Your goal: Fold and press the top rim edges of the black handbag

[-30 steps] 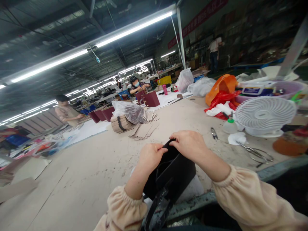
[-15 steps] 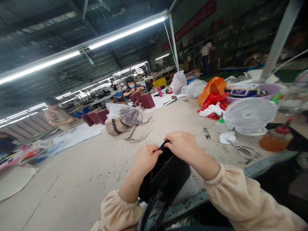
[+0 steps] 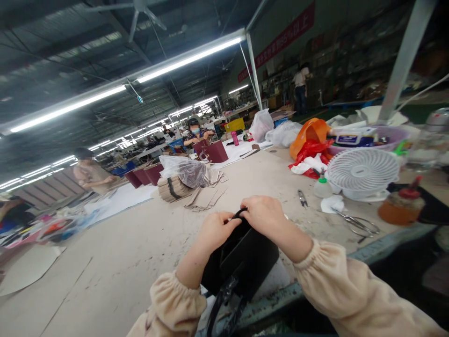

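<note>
A black handbag [image 3: 250, 262] stands at the table's near edge, its top open toward me. My left hand [image 3: 219, 229] pinches the far upper rim of the bag between thumb and fingers. Close beside it, my right hand [image 3: 263, 213] grips the same rim, which bows up in a small arch between the two hands. A dark handle [image 3: 224, 292], partly wrapped in clear plastic, hangs on the bag's near side. The bag's inside is dark and its contents cannot be made out.
Right of the bag lie thread snips [image 3: 302, 198], scissors [image 3: 358, 223], a white fan [image 3: 363, 173], a small bottle [image 3: 322, 186] and a jar of amber liquid [image 3: 401, 206]. Ahead are stacked card pieces [image 3: 173, 188] under a plastic bag [image 3: 184, 169]. Co-workers sit beyond, near maroon bags [image 3: 215, 152].
The camera view has shifted slightly. Both hands stay on the bag's rim, and the edge between them now curves up more visibly.
</note>
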A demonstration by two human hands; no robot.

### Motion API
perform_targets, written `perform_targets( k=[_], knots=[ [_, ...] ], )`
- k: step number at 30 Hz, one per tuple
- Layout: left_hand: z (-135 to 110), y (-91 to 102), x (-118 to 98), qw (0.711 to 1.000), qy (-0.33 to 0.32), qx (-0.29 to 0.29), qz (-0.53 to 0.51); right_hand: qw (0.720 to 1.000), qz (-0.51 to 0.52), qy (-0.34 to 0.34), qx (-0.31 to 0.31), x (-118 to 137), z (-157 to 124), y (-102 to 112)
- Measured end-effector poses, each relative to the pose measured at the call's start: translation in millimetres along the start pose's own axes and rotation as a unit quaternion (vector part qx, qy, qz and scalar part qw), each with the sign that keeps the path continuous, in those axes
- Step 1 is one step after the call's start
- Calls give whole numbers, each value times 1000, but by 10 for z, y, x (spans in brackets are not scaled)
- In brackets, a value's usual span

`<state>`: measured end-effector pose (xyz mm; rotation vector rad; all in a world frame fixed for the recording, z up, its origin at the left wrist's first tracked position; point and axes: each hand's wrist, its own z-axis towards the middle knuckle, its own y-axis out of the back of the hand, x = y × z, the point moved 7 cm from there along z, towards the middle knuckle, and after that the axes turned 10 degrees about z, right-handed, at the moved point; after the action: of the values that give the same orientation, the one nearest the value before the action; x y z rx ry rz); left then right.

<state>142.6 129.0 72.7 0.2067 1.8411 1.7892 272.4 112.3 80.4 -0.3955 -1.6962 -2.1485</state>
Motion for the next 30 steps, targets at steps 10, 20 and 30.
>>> perform_targets(
  k=[10,20,30],
  knots=[
    [78,-15,-57,977,78,-32,198,1000,24,4,-7,11,-7,33],
    [91,-25,-60,971,93,-37,217,969,162,56,-180,36,-908,311],
    [104,69,-39,989,101,22,110,976,133,115,-130,824,-1638,-265]
  ],
)
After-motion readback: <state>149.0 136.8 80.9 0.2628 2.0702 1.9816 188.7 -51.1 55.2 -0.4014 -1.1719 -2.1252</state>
